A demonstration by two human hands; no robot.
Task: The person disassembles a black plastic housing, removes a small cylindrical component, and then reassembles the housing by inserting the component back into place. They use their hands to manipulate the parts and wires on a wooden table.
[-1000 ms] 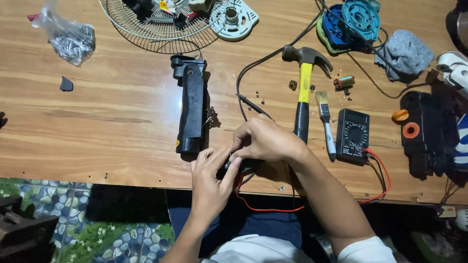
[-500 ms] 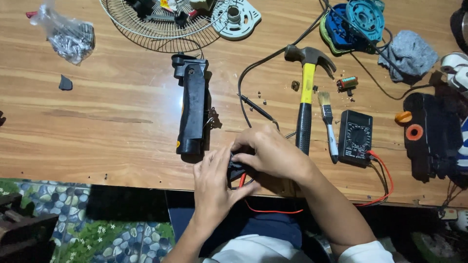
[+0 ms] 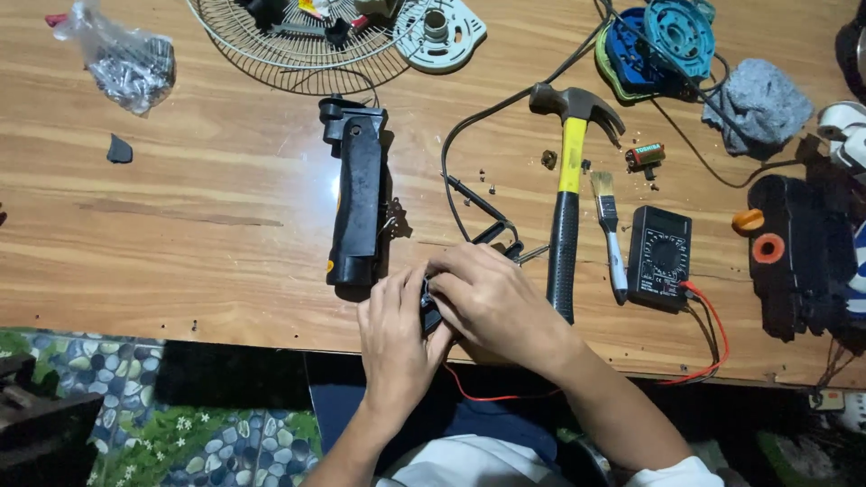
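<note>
Wooden table (image 3: 180, 234), evenly lit; pebble-pattern floor (image 3: 180, 433) below.

Yellow-handled hammer (image 3: 568, 194), small paintbrush (image 3: 611, 234), black multimeter (image 3: 660, 257), wire fan guard (image 3: 302, 45), grey rag (image 3: 756, 101), bag of screws (image 3: 126, 61)

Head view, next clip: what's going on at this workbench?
A person sits at a wooden table, both hands closed around a small dark part at the near edge. The left hand cups it from below, and the right hand covers it from above, so little of the part shows. A black tool housing lies just left of the hands; a yellow-handled hammer, a small brush and a black multimeter with red leads lie to the right.
</note>
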